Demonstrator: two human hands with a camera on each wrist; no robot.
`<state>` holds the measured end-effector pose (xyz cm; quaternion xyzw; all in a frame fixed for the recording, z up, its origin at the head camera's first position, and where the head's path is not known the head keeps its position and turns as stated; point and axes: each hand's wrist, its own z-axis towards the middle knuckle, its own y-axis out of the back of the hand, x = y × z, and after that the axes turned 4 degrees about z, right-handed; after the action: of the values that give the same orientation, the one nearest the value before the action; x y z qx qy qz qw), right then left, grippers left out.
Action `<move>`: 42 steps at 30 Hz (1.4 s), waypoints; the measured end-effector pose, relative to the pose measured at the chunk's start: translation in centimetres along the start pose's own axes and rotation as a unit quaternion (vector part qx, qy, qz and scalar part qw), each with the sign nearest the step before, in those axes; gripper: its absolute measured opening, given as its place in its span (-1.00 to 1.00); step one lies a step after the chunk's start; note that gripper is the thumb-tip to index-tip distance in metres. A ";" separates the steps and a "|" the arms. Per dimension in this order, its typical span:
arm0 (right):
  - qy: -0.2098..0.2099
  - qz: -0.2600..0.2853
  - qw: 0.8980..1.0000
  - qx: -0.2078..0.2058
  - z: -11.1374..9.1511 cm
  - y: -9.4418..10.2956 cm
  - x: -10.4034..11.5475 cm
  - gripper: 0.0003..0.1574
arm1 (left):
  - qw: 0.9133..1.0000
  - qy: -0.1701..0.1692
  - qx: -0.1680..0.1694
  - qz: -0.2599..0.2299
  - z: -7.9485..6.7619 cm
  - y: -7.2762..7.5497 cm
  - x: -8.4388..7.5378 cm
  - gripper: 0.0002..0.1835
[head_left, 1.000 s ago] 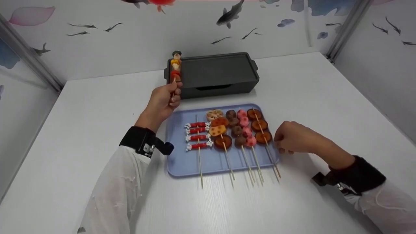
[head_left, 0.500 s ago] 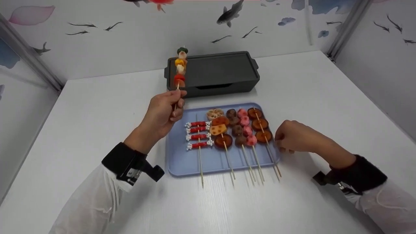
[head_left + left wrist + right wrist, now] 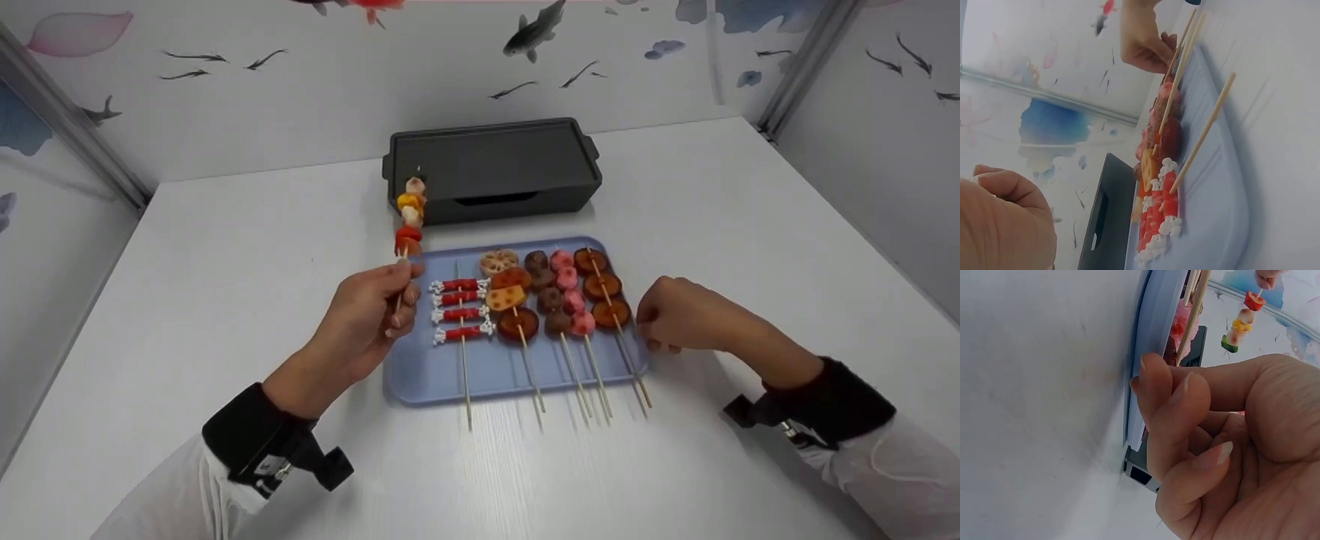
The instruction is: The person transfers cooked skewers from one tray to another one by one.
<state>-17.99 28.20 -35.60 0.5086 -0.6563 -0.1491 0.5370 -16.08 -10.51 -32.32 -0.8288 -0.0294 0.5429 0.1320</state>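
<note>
My left hand [image 3: 367,311] pinches the bare stick of a vegetable skewer [image 3: 410,217], its red, white and yellow pieces pointing up and away. In the right wrist view this skewer [image 3: 1239,323] shows a green piece at its far end. The hand is over the left edge of a blue tray [image 3: 420,375]. My right hand [image 3: 686,315] stays at the tray's right edge, thumb and curled fingers gripping the rim [image 3: 1154,315]. On the tray lie a skewer of red-and-white pieces [image 3: 460,315], a lotus-root skewer [image 3: 517,326], two meatball skewers [image 3: 557,322] and a round brown-slice skewer [image 3: 611,313].
A dark grey grill [image 3: 495,165] with a flat top stands behind the tray, near the back wall. Several skewer sticks [image 3: 469,397] stick out over the tray's front edge. White panels with painted fish [image 3: 534,31] enclose the white table [image 3: 247,262].
My left hand has first swung slightly right, then come back toward me with the vegetable skewer, from over the grill to the tray's left edge. The right hand has kept its place.
</note>
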 end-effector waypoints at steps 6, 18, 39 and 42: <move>0.003 0.002 1.000 0.000 0.0 0.0 0.1 -0.79 | 1.000 0.017 -0.004 0.019 -1.4 0.2 1.1 -0.64; 0.006 0.005 1.000 0.002 -0.2 0.1 0.1 -0.73 | 0.998 0.020 0.013 0.061 -3.6 0.6 4.3 -0.64; 0.003 0.010 1.000 0.003 -0.1 0.0 0.0 -0.78 | 0.995 0.039 0.023 0.086 -3.1 1.6 6.6 -0.64; 0.006 0.008 1.000 0.003 -0.1 0.0 0.0 -0.77 | 0.995 0.040 0.020 0.093 -3.0 1.6 6.8 -0.64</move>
<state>-17.89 28.24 -35.57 0.5063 -0.6574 -0.1397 0.5404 -10.70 -11.27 -37.65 -0.8462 0.0641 0.5197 0.0985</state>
